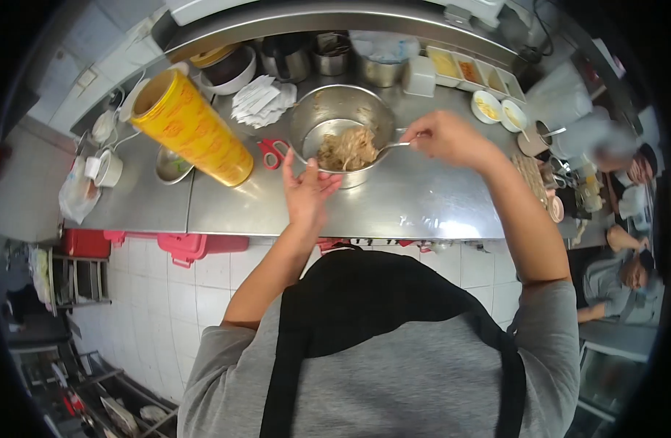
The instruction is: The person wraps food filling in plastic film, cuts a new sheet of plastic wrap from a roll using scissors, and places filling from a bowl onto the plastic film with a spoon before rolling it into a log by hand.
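A metal pot (309, 109) sits on the steel counter, tilted slightly toward me. Inside it, a clump of tan, shredded-looking mixture (348, 148) lies against the near right side. My left hand (310, 191) steadies the pot at its near left rim, fingers partly spread around the side. Pinched in the fingers of my right hand (452, 139) is the handle of a metal spoon (395, 145), whose head dips into the mixture and is partly hidden. Red-handled scissors (274, 152) lie just left of the pot, close to my left fingertips.
A tall yellow roll (193, 128) stands left, beside a small metal bowl (173, 165). White paper packets (262, 100) lie behind the scissors. White containers (470, 71) and two small bowls (486, 107) sit at back right. Co-workers (618, 281) are at far right.
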Demonstrator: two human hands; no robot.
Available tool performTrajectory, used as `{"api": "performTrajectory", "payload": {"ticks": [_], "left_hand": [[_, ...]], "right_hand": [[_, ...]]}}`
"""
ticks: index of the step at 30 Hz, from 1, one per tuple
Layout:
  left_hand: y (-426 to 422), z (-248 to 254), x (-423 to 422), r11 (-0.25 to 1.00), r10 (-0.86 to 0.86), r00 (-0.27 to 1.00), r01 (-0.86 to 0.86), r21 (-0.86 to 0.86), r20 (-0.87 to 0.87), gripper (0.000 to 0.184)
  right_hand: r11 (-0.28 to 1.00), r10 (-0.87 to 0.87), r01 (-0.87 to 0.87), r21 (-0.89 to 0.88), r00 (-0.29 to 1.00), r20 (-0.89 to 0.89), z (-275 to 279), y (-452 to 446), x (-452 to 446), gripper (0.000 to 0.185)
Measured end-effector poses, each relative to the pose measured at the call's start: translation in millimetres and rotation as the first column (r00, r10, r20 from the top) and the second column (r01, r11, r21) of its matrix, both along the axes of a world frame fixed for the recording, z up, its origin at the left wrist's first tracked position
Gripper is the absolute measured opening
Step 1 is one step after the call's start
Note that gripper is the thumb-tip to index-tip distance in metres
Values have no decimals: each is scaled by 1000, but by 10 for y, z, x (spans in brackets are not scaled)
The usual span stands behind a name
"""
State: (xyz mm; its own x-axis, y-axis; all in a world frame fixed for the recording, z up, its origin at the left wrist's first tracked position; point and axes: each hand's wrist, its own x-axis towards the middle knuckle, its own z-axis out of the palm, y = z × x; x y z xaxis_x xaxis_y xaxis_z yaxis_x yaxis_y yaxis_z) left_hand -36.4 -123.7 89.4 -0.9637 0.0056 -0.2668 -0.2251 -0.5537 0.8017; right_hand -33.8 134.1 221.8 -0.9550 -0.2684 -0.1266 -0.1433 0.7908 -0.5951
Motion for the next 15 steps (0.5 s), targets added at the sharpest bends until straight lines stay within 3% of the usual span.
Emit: {"api": "performTrajectory", "payload": {"ticks": [1,4,6,10,12,13,15], "left_hand": [[-23,-30,22,1000,-9,1000,9,-2,25,53],[-152,-200,196,1000,-5,1000,6,-31,15,38],[-176,-300,327,989,49,999,-50,-137,-8,24],[-8,-538,584,942,-88,986,37,-335,-140,13],[191,-680,677,902,-176,953,56,-429,-247,9],[348,-693,727,890,-185,947,48,-454,-261,6],[677,-699,820,815,-239,899,-20,-579,-367,7]], "right_hand": [[995,-79,82,-64,996,49,129,133,124,23],[957,-290,284,-61,946,-144,414,481,728,25],[930,-360,368,-5,907,-218,391,808,1090,26],[824,-527,564,48,795,-300,140,1075,1628,28],[873,-463,486,-35,805,-371,-393,1377,1707,29],[910,-335,414,25,769,-545,-711,1498,1709,29],[869,-294,461,181,774,-561,-1104,1585,1729,29]]}}
